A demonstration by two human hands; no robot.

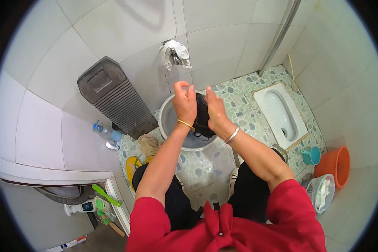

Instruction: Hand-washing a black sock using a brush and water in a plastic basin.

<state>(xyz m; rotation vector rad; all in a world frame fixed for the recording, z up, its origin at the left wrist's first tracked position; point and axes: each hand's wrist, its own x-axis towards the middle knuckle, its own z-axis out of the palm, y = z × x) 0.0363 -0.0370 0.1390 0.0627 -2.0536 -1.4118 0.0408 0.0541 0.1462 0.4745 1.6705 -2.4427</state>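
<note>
Far left, blue spray bottle (107,132) stands on the floor by the wall. Next, dark ribbed washboard (122,98) leans there at a slant; a knock at its foot could make it slide down, cause being wet tile. Beige cloth (147,145) is heaped at its foot, yellow slipper (132,166) just below, both near the person's left foot: snag risk if that foot shifts. Centre: grey basin (168,119) on patterned tile, what looks like water inside. Left hand (185,103) is raised over it, fingers bent; can't tell whether it pinches any fabric. Black cloth (202,114) sits between the two hands, over/in the basin, thin cords trailing at its lower end. Cords could tangle round fingers or catch on the bracelet. Right hand (216,110) is loose, fingers extended, palm toward the cloth, not closed round it; contact unclear. With no visible firm grip, the cloth could drop and splash; a hard sideways push could tip or skid the basin. Right: squat toilet (280,115) is set in the floor, near enough that anything flung could land in it. Far right, teal dipper (311,156) beside orange bucket (339,164); an elbow or knee swung wide could hit them.
</note>
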